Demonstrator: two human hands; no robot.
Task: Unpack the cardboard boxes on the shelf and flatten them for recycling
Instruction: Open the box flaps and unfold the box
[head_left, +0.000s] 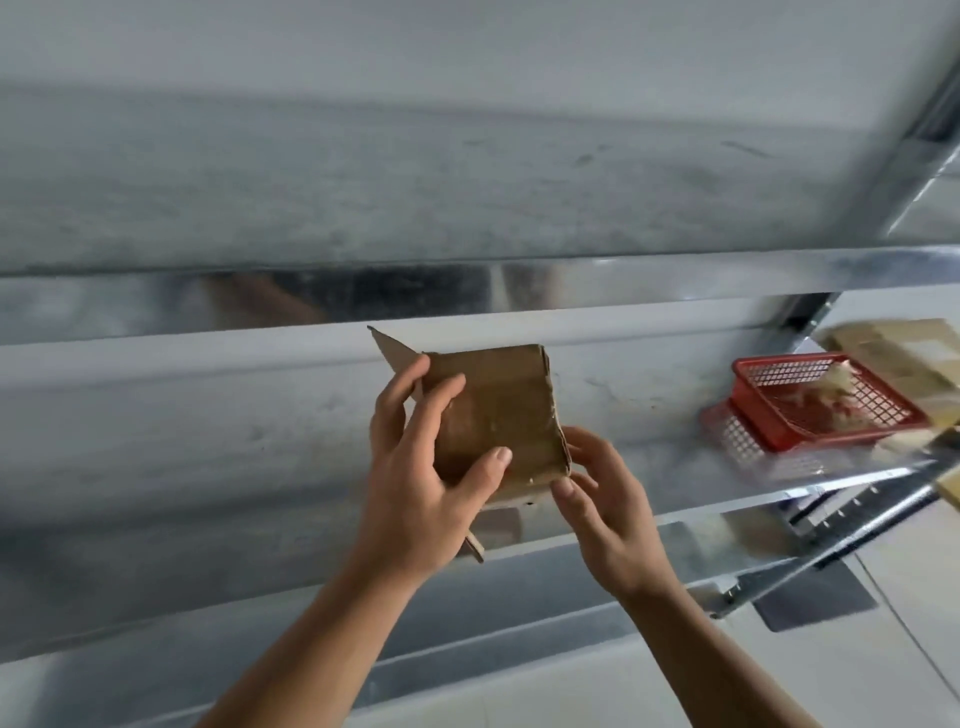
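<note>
Red basket and flat cardboard sit on the shelf at three o'clock; at centre, left grip clasps a cardboard box, right grip pinching its lower corner.

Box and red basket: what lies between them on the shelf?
Head view: between box and basket, bare smudged shelf, then a pale mesh piece against the basket.

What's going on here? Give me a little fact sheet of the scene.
Held item: small cardboard box, one flap sticking out
Left hand: grips the box, thumb across its front
Right hand: pinches the box's lower right corner
Behind: metal shelf
On shelf, right: red mesh basket, pale flat cardboard next to it
</note>
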